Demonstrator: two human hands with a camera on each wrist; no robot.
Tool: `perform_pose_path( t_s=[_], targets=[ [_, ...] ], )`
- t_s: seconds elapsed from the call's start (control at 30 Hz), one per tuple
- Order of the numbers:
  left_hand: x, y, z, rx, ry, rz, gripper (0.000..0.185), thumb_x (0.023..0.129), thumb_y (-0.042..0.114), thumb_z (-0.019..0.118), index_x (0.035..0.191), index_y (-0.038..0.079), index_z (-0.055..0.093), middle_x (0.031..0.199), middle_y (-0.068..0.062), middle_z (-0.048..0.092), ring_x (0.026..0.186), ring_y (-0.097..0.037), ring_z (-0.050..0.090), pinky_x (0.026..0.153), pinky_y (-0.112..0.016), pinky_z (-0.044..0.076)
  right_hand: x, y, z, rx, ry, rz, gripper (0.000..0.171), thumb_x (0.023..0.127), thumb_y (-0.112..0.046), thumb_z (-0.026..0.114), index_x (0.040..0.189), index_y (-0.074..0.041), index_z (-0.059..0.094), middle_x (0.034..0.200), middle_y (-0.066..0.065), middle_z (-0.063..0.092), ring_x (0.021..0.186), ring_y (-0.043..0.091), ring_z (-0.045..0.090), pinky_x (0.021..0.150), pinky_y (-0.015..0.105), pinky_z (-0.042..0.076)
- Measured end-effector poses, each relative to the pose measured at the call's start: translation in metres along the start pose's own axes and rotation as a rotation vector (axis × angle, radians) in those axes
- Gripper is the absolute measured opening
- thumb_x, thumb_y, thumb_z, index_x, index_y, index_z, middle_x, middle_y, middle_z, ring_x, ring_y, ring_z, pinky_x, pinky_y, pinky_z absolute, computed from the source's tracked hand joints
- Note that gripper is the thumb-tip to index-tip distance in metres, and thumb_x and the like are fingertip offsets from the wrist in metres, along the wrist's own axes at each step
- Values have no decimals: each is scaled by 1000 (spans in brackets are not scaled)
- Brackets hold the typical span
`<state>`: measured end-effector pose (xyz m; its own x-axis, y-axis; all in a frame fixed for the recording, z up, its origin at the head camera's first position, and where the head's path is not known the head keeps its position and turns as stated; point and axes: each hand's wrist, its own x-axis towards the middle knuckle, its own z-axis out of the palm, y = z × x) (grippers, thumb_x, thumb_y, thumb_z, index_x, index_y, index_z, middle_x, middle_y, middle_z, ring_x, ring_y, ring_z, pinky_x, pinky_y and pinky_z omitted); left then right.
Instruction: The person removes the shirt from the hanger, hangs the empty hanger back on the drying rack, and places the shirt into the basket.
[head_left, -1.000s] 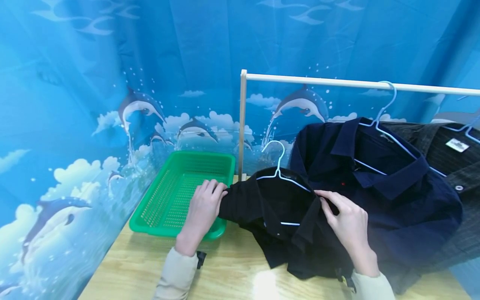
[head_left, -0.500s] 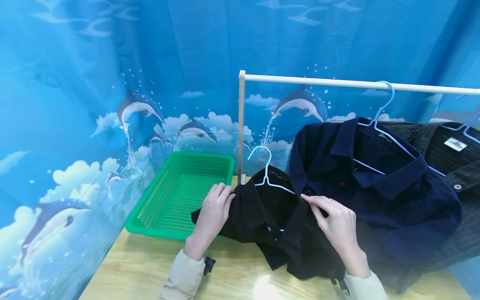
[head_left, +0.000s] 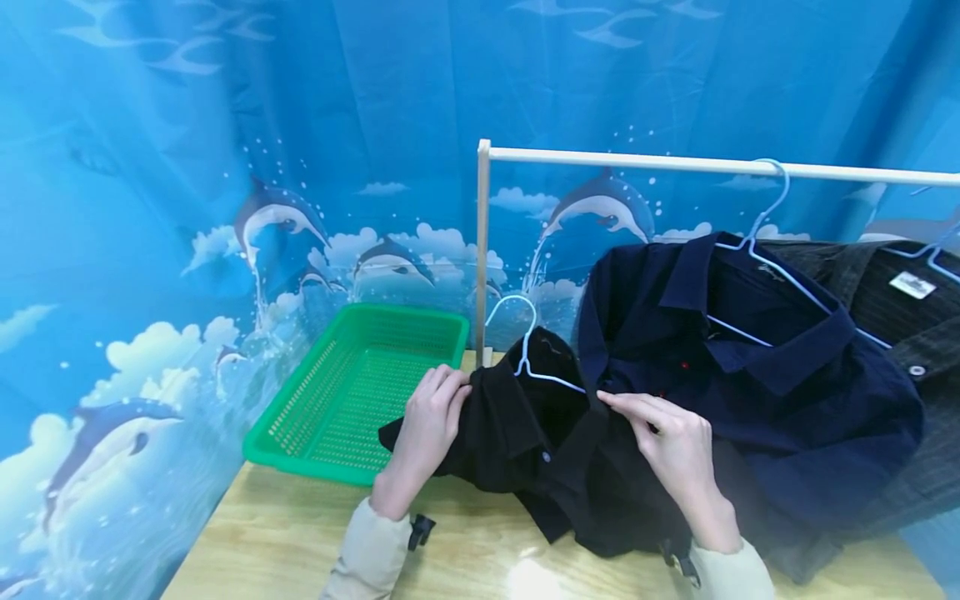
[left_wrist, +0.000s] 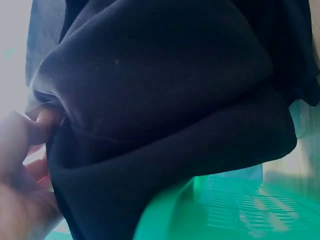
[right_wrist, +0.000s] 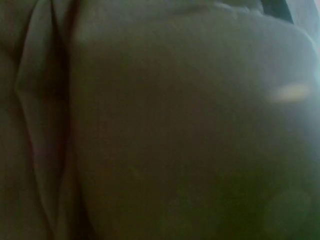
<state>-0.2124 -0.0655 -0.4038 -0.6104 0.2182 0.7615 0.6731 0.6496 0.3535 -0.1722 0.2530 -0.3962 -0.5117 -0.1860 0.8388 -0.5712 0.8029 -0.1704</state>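
Observation:
A small black collared shirt is spread on a light blue hanger, whose hook points up and left, apart from the rail. My left hand pinches the shirt's left shoulder, and the short sleeve hangs past it over the basket's edge. In the left wrist view, thumb and fingers grip a fold of the black cloth. My right hand pinches the opposite shoulder close to the hanger's end. Dark cloth fills the right wrist view, so that hand is hidden there.
A green perforated basket stands left on the wooden table. Behind the shirt rises a rack with a white rail. On it hang a navy shirt and a dark striped garment. A blue dolphin-print curtain backs everything.
Both hands keep hold of the shirt. The right hand has shifted left and the left hand slightly right; the hanger's hook has moved left and a little lower, and the neck opening has narrowed.

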Motion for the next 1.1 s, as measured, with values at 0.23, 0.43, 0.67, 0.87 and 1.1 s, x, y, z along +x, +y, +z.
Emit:
perform_pose_path(
  t_s=[0.23, 0.43, 0.67, 0.87, 1.1],
  targets=[
    [3, -5, -10, -56, 25, -34, 5, 98, 1, 64, 96, 1, 70, 92, -9, 65, 87, -27, 62, 76, -41, 54, 1, 23, -16, -44, 89, 60, 51, 78, 18, 72, 103, -24, 83, 92, -1, 78, 66, 12, 64, 53, 21, 33],
    [3, -7, -18, -90, -5, -48, 10, 100, 6, 63, 98, 2, 72, 93, -10, 66, 91, -28, 63, 78, -41, 55, 0, 38, -24, -108, 83, 116, 50, 78, 17, 68, 101, -24, 84, 93, -1, 78, 52, 8, 46, 47, 20, 23],
    [4, -4, -17, -91, -5, -87, 9, 100, 4, 63, 97, 2, 71, 93, -10, 66, 90, -27, 63, 78, -41, 54, 3, 28, -29, -104, 40, 183, 26, 91, -6, 75, 112, -21, 80, 101, 1, 77, 82, 17, 68, 66, 18, 40],
    [5, -4, -16, -84, 26, -110, 10, 100, 5, 62, 97, 3, 71, 93, -9, 66, 90, -28, 64, 78, -43, 54, 9, 13, -32, -56, 98, 147, 21, 85, -18, 81, 106, -16, 80, 93, -1, 75, 81, 12, 65, 75, 7, 39],
    [5, -6, -15, -100, 85, -102, 10, 101, 4, 61, 96, 3, 70, 92, -9, 66, 89, -28, 64, 79, -44, 53, 9, 6, -35, -175, -10, 85, 27, 79, -34, 79, 102, -20, 74, 87, -7, 71, 75, 15, 67, 50, 28, 41]
  ],
)
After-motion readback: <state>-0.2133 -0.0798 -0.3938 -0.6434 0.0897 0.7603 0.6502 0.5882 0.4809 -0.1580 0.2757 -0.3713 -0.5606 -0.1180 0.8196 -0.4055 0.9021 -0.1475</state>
